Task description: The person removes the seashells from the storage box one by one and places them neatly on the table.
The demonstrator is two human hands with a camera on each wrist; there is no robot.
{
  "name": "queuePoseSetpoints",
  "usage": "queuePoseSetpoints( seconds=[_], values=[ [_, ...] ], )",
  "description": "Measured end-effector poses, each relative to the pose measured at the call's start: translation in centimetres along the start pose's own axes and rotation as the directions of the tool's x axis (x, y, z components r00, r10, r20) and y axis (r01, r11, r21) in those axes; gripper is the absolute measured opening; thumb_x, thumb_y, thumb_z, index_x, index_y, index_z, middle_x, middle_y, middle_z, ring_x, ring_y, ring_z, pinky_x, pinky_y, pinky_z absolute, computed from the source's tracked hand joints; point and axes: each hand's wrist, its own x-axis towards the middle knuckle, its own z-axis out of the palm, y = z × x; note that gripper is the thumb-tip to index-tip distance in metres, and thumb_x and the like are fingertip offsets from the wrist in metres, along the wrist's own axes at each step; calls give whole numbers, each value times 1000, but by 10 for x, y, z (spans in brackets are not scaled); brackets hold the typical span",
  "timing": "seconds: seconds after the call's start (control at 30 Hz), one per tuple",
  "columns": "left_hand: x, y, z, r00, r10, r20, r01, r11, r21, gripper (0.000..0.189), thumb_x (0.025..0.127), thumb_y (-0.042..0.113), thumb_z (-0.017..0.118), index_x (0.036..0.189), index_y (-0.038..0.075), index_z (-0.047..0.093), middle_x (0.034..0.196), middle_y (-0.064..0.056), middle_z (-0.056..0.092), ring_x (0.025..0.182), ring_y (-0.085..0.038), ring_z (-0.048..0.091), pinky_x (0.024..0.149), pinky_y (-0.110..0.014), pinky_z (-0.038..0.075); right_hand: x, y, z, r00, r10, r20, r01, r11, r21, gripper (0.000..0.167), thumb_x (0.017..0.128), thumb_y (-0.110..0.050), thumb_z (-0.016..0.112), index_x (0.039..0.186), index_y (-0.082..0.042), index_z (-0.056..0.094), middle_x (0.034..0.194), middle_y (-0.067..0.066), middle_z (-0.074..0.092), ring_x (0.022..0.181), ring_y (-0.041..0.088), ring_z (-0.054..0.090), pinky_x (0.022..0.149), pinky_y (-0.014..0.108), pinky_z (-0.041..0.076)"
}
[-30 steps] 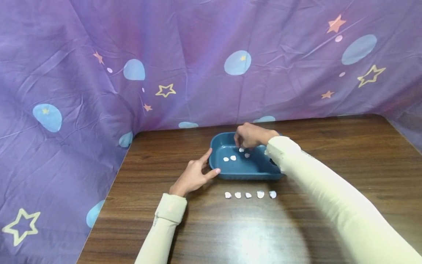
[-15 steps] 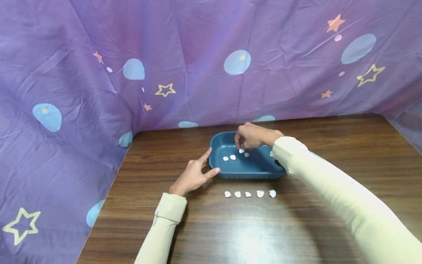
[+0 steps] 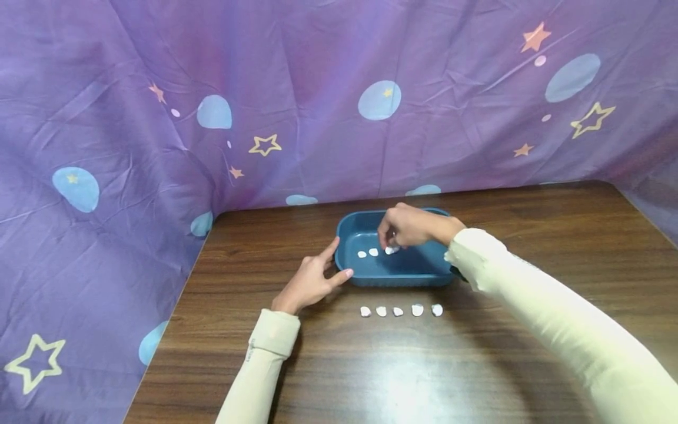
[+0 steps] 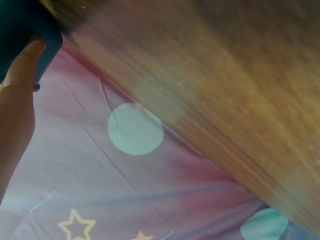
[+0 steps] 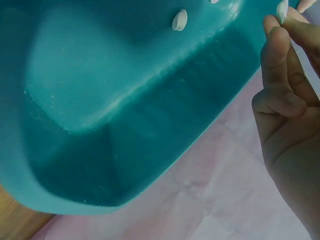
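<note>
A blue-green plastic tray sits on the wooden table, with small white pebbles inside it. My left hand rests at the tray's left end, thumb and fingers spread along the rim; its thumb shows against the tray in the left wrist view. Over the tray's middle, my right hand pinches a white pebble between thumb and fingertips. Another pebble lies on the tray floor in the right wrist view. Left of the right hand, two pebbles lie side by side in the tray.
In front of the tray, several white pebbles form a straight row on the table. Behind the table hangs a purple curtain with stars and blue spots, close to the tray's far side.
The right hand has moved slightly toward the near side of the tray, bringing its pebble down beside the other one there. The left hand and the row on the table stay put.
</note>
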Motion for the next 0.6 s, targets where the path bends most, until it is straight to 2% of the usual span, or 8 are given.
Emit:
queuePoseSetpoints(
  seconds=[0.23,0.37,0.6],
  values=[
    [0,2,-1,1000,-4,14,4,1000,-1,83,95,40,68,159,6,26,148,-24,49,129,-30,61,111,-40,49,-13,0,1,998,-46,-49,45,999,-20,19,80,0,72,77,-18,78,79,-10,75,72,3,63,71,26,55],
    [-1,3,-1,1000,-13,16,13,1000,-10,83,95,40,68,159,6,26,150,-24,48,129,-30,61,112,-40,49,-23,0,2,995,-53,-82,53,999,-4,22,82,0,71,76,-20,78,79,-12,75,70,1,62,69,25,55],
    [-2,4,-2,1000,-18,20,18,1000,-19,84,95,41,68,159,7,25,148,-23,50,129,-29,61,113,-39,48,-39,1,4,988,-49,-150,46,999,-25,24,80,-2,71,76,-24,78,74,-15,73,56,-1,51,69,24,46]
  ],
)
